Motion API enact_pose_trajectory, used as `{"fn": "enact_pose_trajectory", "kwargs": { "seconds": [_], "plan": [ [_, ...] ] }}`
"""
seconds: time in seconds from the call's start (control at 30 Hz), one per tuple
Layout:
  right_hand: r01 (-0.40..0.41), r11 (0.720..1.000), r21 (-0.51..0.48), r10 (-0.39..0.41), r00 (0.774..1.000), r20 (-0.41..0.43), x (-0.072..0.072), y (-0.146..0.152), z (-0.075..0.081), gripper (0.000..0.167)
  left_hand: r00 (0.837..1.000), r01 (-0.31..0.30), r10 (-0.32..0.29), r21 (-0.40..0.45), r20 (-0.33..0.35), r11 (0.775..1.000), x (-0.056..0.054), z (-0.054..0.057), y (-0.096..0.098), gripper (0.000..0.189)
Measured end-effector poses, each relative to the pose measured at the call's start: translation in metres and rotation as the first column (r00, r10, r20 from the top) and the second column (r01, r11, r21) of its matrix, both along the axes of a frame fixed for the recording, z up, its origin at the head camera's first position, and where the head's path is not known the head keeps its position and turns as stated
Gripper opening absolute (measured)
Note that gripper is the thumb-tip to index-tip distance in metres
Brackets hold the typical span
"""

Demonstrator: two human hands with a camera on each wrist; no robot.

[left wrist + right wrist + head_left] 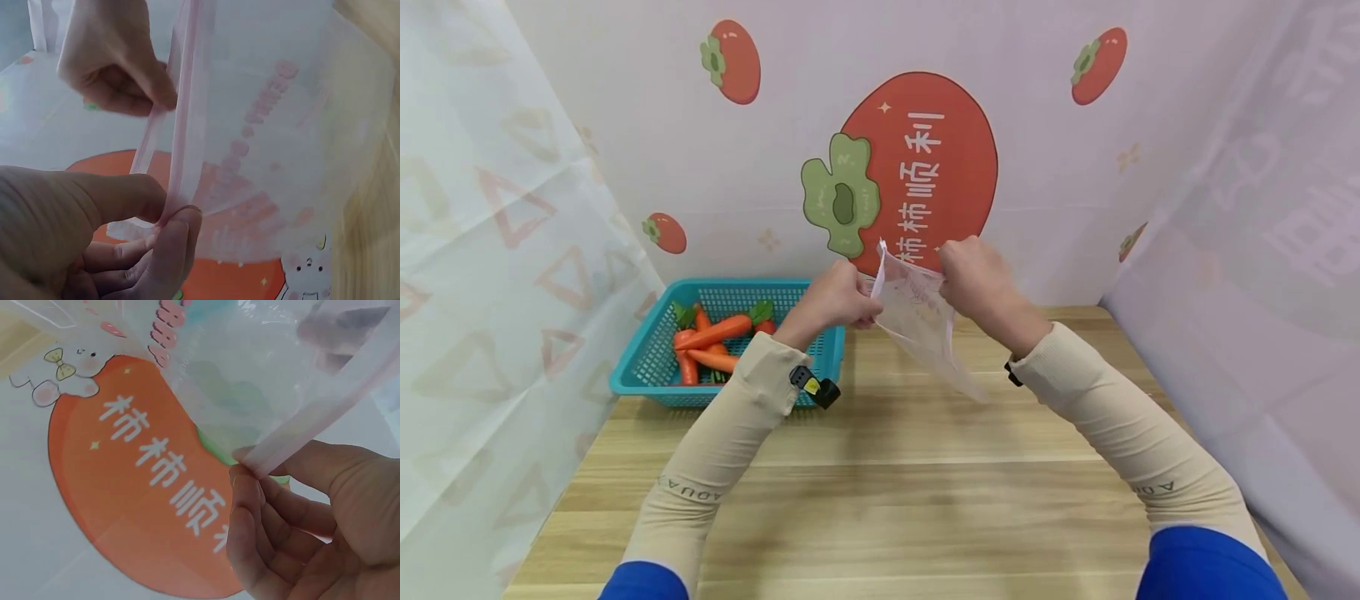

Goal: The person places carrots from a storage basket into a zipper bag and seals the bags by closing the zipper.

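A clear zip bag with pink lettering and a pink-edged mouth hangs between both hands above the table. My left hand pinches one side of its mouth between thumb and forefinger. On the opposite side, my right hand pinches the edge near the zip. The left wrist view shows the bag's mouth parted into two strips, the left thumb pressing on the edge. In the right wrist view the right fingertips hold the strip's end. Through the film nothing shows inside the bag.
A blue plastic basket stands at the back left of the wooden table, holding several carrots with green tops. Behind the table rises a white backdrop printed with persimmons. Similar sheets flank both sides.
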State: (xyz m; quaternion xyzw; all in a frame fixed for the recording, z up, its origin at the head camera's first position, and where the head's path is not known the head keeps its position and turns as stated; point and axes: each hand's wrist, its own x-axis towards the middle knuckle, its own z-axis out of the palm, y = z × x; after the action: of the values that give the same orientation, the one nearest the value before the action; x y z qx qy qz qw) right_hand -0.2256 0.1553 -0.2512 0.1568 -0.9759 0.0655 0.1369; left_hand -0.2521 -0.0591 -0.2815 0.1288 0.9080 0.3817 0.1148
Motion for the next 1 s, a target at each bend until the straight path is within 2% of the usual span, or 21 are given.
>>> {"fn": "enact_pose_trajectory", "kwargs": {
  "seconds": [0.07, 0.17, 0.33, 0.43, 0.53, 0.67, 0.77, 0.83, 0.9, 1.0],
  "plan": [
    [0.024, 0.999, -0.027, -0.025, 1.0, -0.006, -0.002, 0.006, 0.002, 0.029, 1.0, -0.004, 0.003, -0.02, -0.006, 1.0, -0.003, 0.001, -0.006, 0.024],
    [0.07, 0.997, -0.037, -0.07, 0.997, -0.012, -0.006, 0.014, 0.004, 0.031, 1.0, -0.018, 0.016, -0.106, -0.024, 0.994, -0.008, 0.001, -0.015, 0.027],
    [0.092, 0.995, -0.041, -0.094, 0.995, -0.034, -0.009, 0.021, 0.003, 0.03, 0.999, -0.024, 0.013, -0.251, -0.047, 0.968, -0.011, -0.001, -0.024, 0.037],
    [0.071, 0.997, -0.037, -0.072, 0.996, -0.042, -0.009, 0.02, 0.0, 0.023, 0.998, -0.006, -0.011, -0.254, -0.066, 0.967, -0.011, -0.003, -0.022, 0.035],
    [0.042, 0.998, -0.043, -0.044, 0.998, -0.047, -0.008, 0.015, -0.004, 0.019, 0.995, 0.0, -0.022, -0.216, -0.102, 0.976, -0.009, -0.005, -0.016, 0.026],
    [0.012, 0.999, -0.035, -0.014, 0.999, -0.049, -0.005, 0.005, -0.009, 0.017, 0.988, -0.018, -0.008, -0.169, -0.153, 0.986, -0.005, -0.008, -0.005, 0.014],
    [-0.014, 1.0, -0.014, 0.013, 0.999, -0.042, -0.003, -0.005, -0.013, 0.014, 0.976, -0.036, 0.0, -0.162, -0.218, 0.986, -0.003, -0.011, 0.003, 0.027],
    [-0.037, 0.999, -0.006, 0.037, 0.999, -0.033, -0.002, -0.012, -0.018, 0.018, 0.966, -0.045, -0.002, -0.172, -0.26, 0.984, -0.001, -0.013, 0.009, 0.032],
    [-0.066, 0.998, -0.009, 0.066, 0.998, -0.018, -0.001, -0.018, -0.023, 0.022, 0.958, -0.062, 0.005, -0.19, -0.288, 0.98, 0.0, -0.017, 0.014, 0.025],
    [-0.085, 0.996, -0.012, 0.085, 0.996, -0.008, 0.003, -0.024, -0.033, 0.013, 0.948, -0.112, 0.042, -0.206, -0.316, 0.972, 0.003, -0.022, 0.021, 0.013]
  ]
}}
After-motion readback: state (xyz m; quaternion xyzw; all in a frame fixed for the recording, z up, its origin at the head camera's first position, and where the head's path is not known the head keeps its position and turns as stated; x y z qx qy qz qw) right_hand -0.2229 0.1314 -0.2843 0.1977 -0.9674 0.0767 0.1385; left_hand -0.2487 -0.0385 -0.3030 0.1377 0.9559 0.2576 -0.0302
